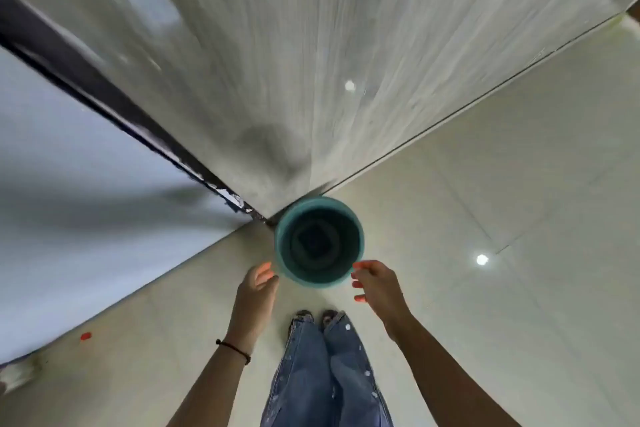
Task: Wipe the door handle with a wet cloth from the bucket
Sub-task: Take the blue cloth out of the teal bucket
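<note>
Looking straight down, the head camera is showing a person's jeans (329, 371) and shoes (313, 317) nearest, standing on a pale glossy tiled floor (502, 288). Both bare arms are reaching forward. The left hand (258, 286), with a dark band (232, 350) at the wrist, is hanging just beside the near-left rim of the bucket (282, 250); its grip is loosely apart and holding nothing. The right hand (375, 282) is hovering just beside the near-right rim, fingers curled but apart, also holding nothing. Whether either hand is touching the rim is hard to tell.

The teal bucket is standing upright on the floor, mouth opening up toward the camera, its long axis vertical. Its inside is looking dark; no cloth can be made out there.

Open floor is stretching to the right and behind. Beyond the bucket, a pale grey panel (346, 45) is rising, blurred, its lower edge meeting the floor, and a dark frame edge (104, 87) is running along its left, crowding the bucket's far side. A small orange speck (85, 336) is lying on the floor at far left.
</note>
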